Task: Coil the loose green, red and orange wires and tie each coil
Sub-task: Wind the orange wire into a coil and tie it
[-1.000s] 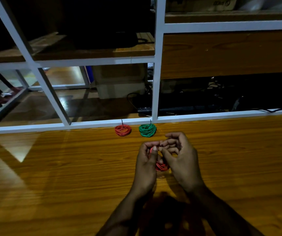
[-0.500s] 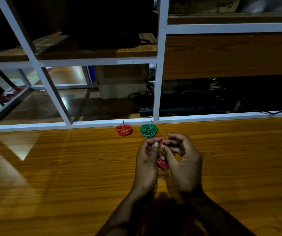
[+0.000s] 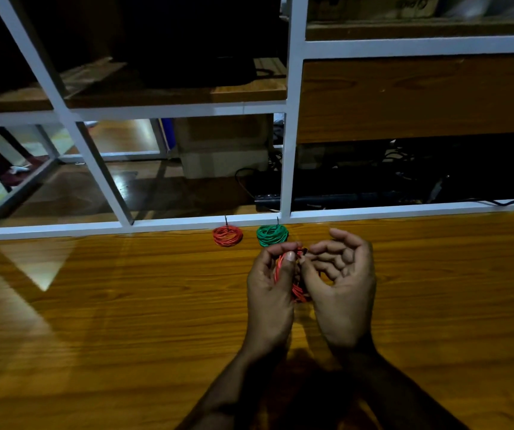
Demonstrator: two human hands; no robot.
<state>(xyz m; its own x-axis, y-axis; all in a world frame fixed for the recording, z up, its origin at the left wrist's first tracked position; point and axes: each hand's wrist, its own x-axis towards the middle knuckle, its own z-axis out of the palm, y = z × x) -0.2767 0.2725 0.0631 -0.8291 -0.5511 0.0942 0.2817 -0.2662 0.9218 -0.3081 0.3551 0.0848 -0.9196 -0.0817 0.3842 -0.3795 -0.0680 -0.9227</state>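
left hand [image 3: 269,283] clamped on red coil [image 3: 296,293] | right hand [image 3: 341,283] fingers now spread, pinching tie at top | orange coil [image 3: 227,235], green coil [image 3: 272,234] done, frame centre

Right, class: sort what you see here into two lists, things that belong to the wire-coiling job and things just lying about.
Part of the job:
- red coil in both hands, left hand and right hand
- orange coil on the table, tie sticking up
- green coil beside it, tie sticking up

Just lying about:
- cardboard box behind the white frame
- power strip
- wooden table
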